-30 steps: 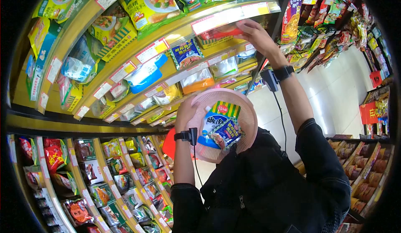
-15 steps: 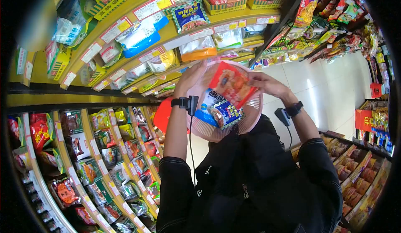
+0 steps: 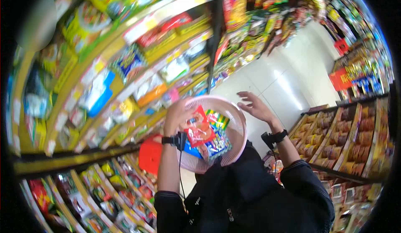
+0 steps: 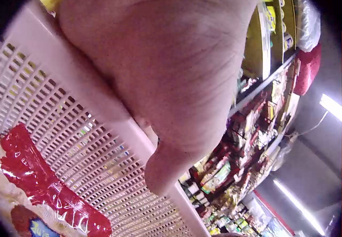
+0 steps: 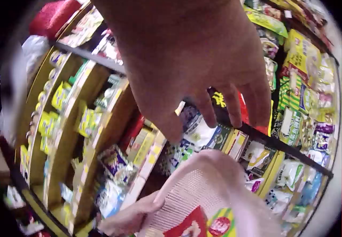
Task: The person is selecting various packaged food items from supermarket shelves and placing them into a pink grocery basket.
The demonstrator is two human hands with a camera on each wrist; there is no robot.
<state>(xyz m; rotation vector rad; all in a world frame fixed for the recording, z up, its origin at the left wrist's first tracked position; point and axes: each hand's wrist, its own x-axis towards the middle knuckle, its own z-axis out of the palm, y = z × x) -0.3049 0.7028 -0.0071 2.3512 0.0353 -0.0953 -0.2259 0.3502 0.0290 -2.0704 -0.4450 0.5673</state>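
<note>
Pink basket [image 3: 237, 135] with slotted walls is held in front of the person's body, at the middle of the scene. The left hand [image 3: 177, 114] grips its left side, the thumb bent over the rim, as the left wrist view shows close up. The right hand [image 3: 255, 107] hovers in the air just beside the far right rim, fingers spread apart and lightly bent.

Inside the basket, a red packet [image 3: 198, 126] lies to the left, slanted toward the left wall. A dark blue packet [image 3: 218, 144] is on its near right side, and a packet with green and yellow stripes [image 3: 219, 119] shows at its far right, partly covered. Blur hides their lettering.

Dark straps circle both wrists: the left strap [image 3: 170, 140] is near the basket's left rim, the right strap [image 3: 277, 136] well apart from the basket. Beside the left wrist is a red object [image 3: 151, 154], too partly seen to name. Far left stand yellow shelves [image 3: 41, 165] packed with bags, among them a white and blue bag [image 3: 98, 92]. Pale floor tiles [image 3: 273, 89] lie beyond the right hand, and rows of brown packs [image 3: 358, 151] fill a rack on the right.
</note>
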